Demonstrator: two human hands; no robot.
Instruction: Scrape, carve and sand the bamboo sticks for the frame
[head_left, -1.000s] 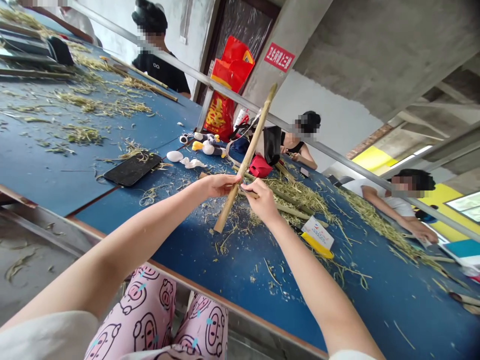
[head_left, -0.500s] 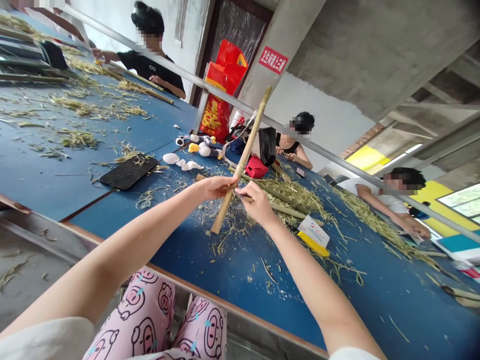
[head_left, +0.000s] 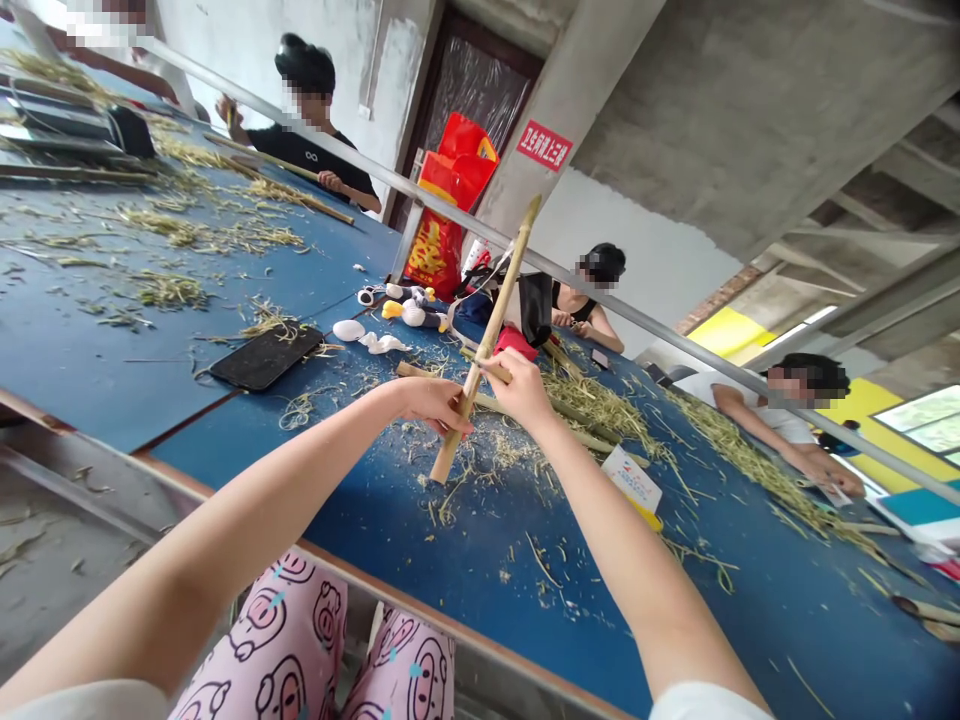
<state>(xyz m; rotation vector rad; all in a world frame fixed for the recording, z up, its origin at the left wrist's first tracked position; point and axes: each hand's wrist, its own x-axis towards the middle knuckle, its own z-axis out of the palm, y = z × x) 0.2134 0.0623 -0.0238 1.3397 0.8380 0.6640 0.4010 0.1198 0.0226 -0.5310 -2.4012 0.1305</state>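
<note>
A long bamboo pole (head_left: 486, 345) slants up across my view, its lower end just above the blue table (head_left: 97, 400). My left hand (head_left: 431, 403) is closed around the pole's lower part. My right hand (head_left: 521, 388) pinches at the pole's side a little higher up, and whatever its fingers hold is too small to make out. Under both hands lie scattered bamboo shavings (head_left: 487, 460). Thinner bamboo sticks (head_left: 555, 412) lie on the table behind the pole, near a heap of shavings (head_left: 604, 408).
A black phone (head_left: 266, 357), plush toys (head_left: 411, 310) and a card (head_left: 631, 480) lie on the table. A metal rail (head_left: 480, 235) crosses above it. Several co-workers sit beyond it. My pig-print trousers (head_left: 292, 630) show below the table edge (head_left: 420, 590).
My left hand has slid down the pole, and my right fingers now sit higher on it. The whole scene has shifted slightly as my head moved.
</note>
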